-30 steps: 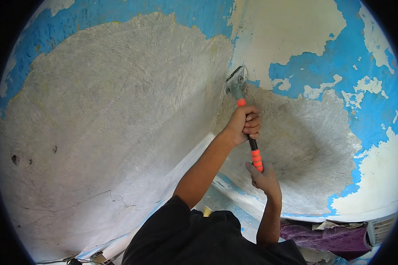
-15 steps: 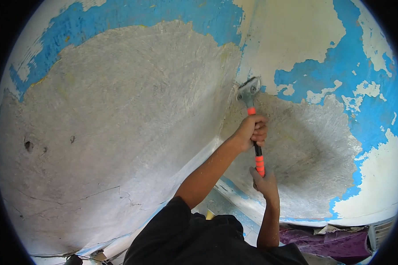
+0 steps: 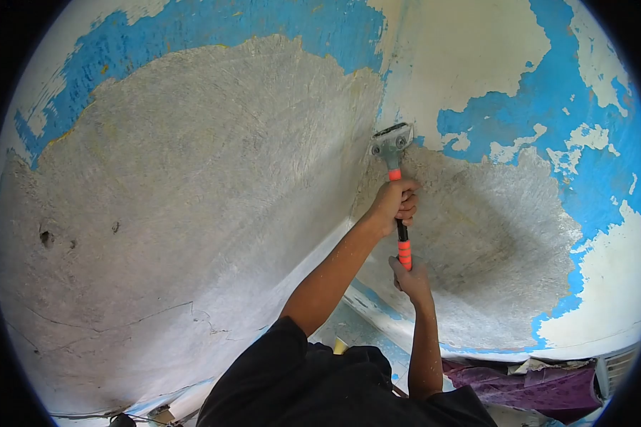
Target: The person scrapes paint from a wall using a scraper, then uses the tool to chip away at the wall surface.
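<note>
A long-handled scraper with a wide grey metal head and a black and orange-red handle is held in both hands. Its blade edge rests against the wall close to the inner corner, by the border between bare grey plaster and pale coating. My left hand is wrapped round the upper handle just below the head. Lower down, my right hand grips the handle's orange-ribbed end. The handle stands nearly upright in the view, its head leaning slightly left.
Bare grey plaster covers much of the left wall, with blue paint above it. Blue and off-white patches surround the plaster on the right wall. Purple cloth lies at the lower right, beside a white slatted object.
The scraper and both hands have shifted left and the lower hand slightly up. The scraper's head has turned and now sits nearer the corner.
</note>
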`<act>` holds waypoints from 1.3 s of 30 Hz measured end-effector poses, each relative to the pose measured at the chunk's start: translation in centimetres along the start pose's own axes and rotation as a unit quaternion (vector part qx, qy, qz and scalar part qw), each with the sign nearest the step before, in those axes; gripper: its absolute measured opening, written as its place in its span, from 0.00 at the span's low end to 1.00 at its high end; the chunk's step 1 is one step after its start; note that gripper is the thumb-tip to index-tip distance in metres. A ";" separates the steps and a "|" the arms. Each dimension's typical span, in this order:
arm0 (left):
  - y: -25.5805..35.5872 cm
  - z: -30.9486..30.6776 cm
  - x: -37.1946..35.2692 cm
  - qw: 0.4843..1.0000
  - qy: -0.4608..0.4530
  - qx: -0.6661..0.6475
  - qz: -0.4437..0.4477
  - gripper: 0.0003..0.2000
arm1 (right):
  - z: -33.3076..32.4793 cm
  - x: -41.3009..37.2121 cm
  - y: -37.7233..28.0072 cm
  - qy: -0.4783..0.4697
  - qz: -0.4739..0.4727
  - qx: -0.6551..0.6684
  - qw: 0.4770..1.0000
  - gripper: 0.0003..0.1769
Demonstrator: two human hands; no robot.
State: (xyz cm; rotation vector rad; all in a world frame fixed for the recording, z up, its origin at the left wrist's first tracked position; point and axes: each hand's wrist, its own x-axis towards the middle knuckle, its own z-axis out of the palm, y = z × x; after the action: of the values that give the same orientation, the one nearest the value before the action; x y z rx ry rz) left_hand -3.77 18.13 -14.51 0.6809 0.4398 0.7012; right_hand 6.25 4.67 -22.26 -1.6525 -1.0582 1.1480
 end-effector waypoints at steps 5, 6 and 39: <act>-0.4 -0.3 -0.1 1.000 0.001 0.013 0.003 0.20 | 0.1 0.5 1.1 -0.006 -0.005 0.001 1.000 0.15; 0.0 -0.4 -0.1 1.000 0.002 0.010 0.006 0.20 | 0.2 0.6 0.8 -0.008 -0.009 -0.005 1.000 0.15; -0.6 -2.0 -0.5 0.997 0.017 0.067 -0.043 0.19 | 3.4 1.8 4.1 -0.030 -0.027 0.057 0.998 0.14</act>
State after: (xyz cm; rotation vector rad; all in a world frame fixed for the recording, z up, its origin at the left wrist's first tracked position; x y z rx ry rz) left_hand -4.98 18.30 -16.27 0.7725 0.5482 0.6071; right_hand 4.08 5.74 -27.30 -1.5006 -1.0483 1.2064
